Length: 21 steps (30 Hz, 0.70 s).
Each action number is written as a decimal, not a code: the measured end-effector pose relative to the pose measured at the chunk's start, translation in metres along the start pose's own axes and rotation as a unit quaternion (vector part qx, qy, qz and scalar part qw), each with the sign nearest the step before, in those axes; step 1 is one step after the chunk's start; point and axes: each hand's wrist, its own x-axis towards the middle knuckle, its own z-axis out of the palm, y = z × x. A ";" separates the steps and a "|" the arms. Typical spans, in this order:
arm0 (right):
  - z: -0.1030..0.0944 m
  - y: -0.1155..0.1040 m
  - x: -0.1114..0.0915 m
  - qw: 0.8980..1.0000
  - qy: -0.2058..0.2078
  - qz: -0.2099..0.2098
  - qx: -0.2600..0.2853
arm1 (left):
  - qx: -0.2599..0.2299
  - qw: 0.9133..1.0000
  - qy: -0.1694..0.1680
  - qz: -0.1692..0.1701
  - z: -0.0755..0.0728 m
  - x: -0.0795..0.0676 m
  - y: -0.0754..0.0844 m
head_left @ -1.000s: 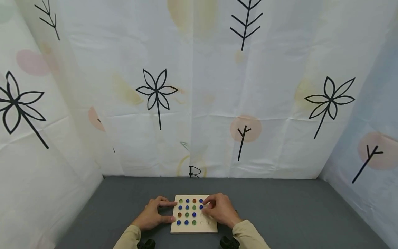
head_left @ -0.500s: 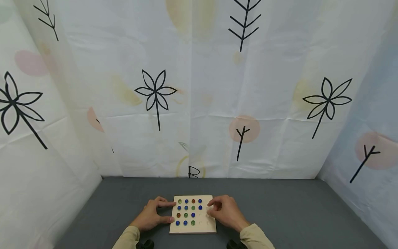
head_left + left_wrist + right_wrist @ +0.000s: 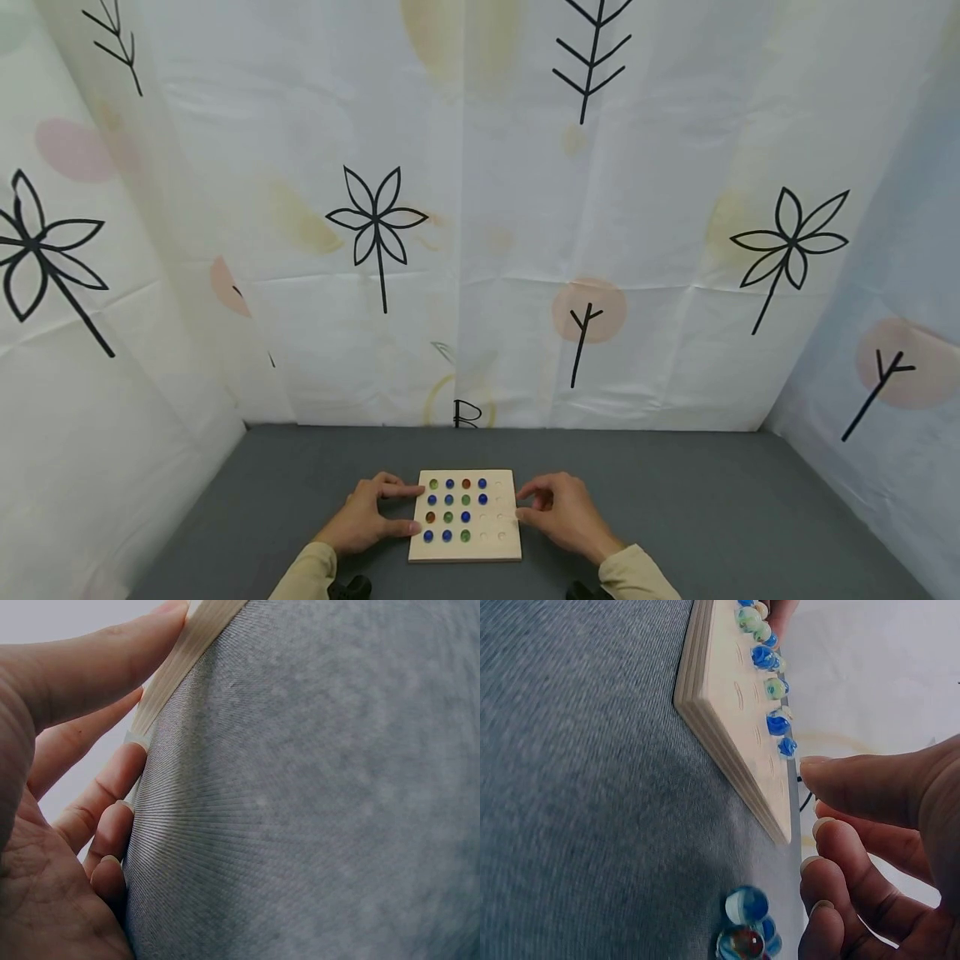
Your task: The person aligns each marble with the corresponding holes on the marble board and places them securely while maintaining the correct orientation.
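Note:
A pale wooden board [image 3: 491, 557] with round hollows lies on the grey table, bearing rows of blue, green and reddish-brown marbles [image 3: 466, 536]. Several hollows towards its right side hold no marble. My left hand [image 3: 367, 512] touches the board's left edge with straight thumb and forefinger; the left wrist view shows the thumb against the wooden edge. Just right of the board hovers my right hand [image 3: 562, 512], fingers loosely bent, nothing visible between them. In the right wrist view, loose marbles [image 3: 747, 906] sit on the table below that hand; the head view hides them.
A grey cloth-like tabletop [image 3: 300, 467] surrounds the board. White printed fabric [image 3: 495, 350] walls stand at the back and on both sides. A dark wrist device [image 3: 351, 588] shows at the lower edge near my left sleeve.
My right hand has drawn away rightwards from over the board to beside it, uncovering the right-hand hollows. The left hand stays at the left edge.

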 end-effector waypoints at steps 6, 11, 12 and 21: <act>-0.007 0.003 -0.004 1.000 0.003 -0.002 -0.001 | 0.000 1.000 0.003 -0.001 0.000 0.000 0.000; -0.012 0.006 -0.008 1.000 0.011 -0.007 -0.006 | 0.004 1.000 0.004 -0.003 0.000 0.000 0.000; -0.013 0.007 -0.009 1.000 0.013 -0.007 -0.007 | 0.004 1.000 0.004 -0.004 0.000 0.000 0.000; -0.025 0.015 -0.017 1.000 0.016 0.009 -0.009 | 0.002 1.000 0.002 -0.005 0.000 0.000 0.001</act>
